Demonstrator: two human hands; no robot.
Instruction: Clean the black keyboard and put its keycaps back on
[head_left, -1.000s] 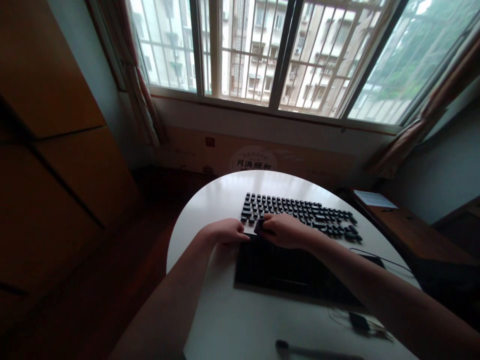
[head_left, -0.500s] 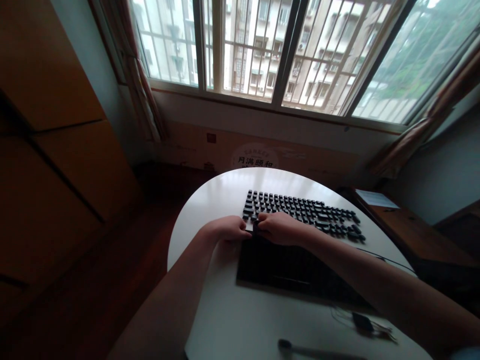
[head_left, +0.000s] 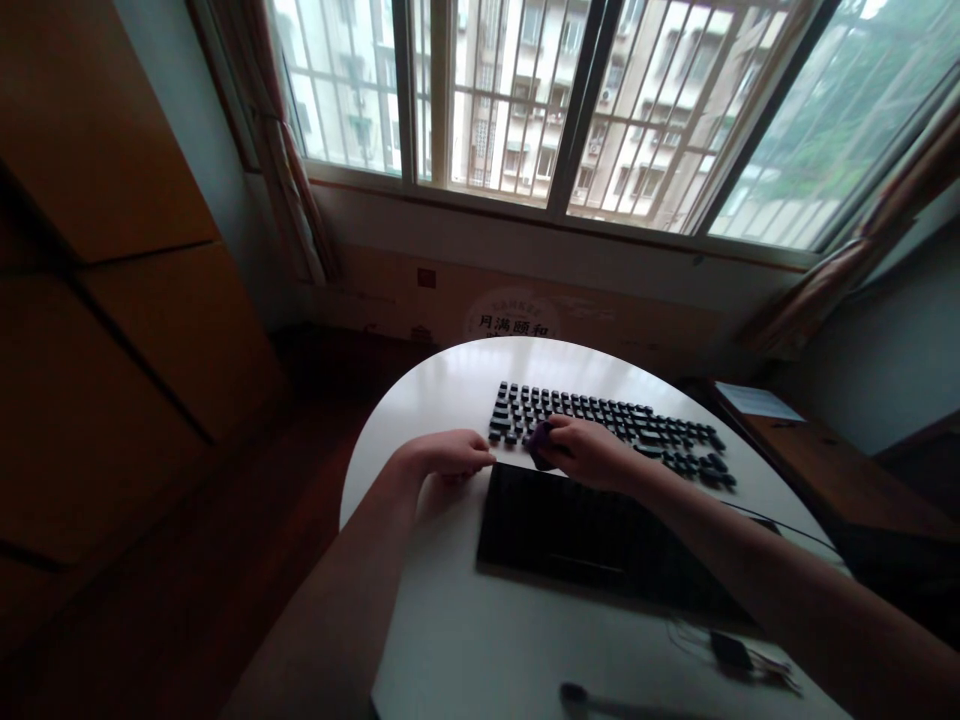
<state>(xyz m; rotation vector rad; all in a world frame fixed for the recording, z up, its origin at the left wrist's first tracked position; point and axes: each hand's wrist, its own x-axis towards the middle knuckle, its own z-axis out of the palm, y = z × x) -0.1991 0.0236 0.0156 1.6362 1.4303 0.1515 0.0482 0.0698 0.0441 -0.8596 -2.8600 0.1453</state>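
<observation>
My right hand grips a soft-looking dark-purple wad at the far edge of the black rectangular panel, inside the left edge of the round white table. My left hand, fingers curled by the panel's far-left corner, should brace it.

2 hands, 1 black panel, 2 curtains
</observation>
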